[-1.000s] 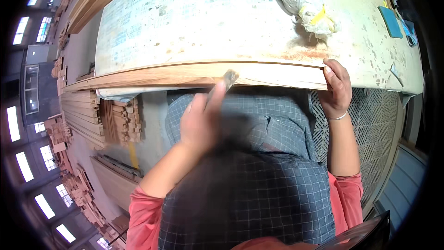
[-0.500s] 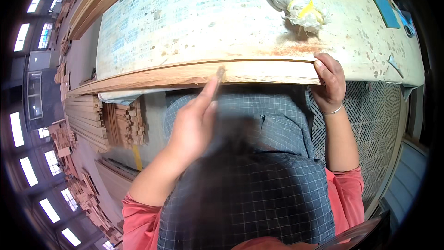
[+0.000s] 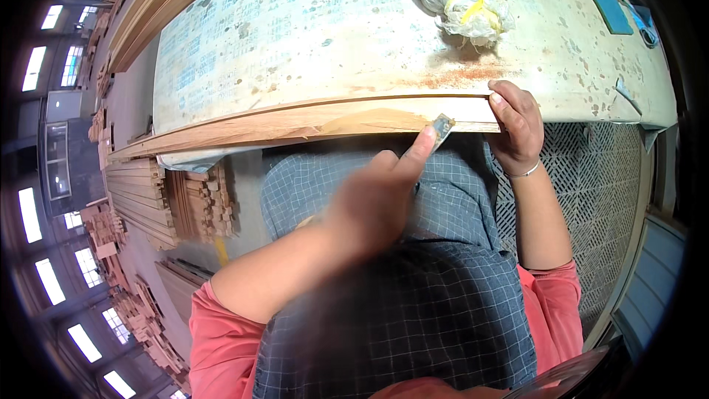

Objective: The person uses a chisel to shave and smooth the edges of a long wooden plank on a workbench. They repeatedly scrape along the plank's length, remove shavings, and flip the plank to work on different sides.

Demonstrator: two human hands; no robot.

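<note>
A long pale wooden board lies along the near edge of the covered table. My left hand, blurred by motion, is closed around a putty knife, its forefinger stretched along the tool. The metal blade rests against the board's near face, close to the right end, with brownish matter on its tip. A smooth tan smear spreads over the wood left of the blade. At the board's right end my right hand grips the wood, fingers over the top edge. The knife's handle is hidden in my left hand.
A tied clear plastic bag sits on the stained table cover, beside reddish dust. A green-blue pad lies at the far right. Long wooden strips stand at the far left, and stacked lumber lies left below the table.
My left hand has swept the putty knife rightward along the board, toward my right hand. A tan smear shows more plainly behind the blade. My right hand keeps its hold; the view has shifted slightly.
</note>
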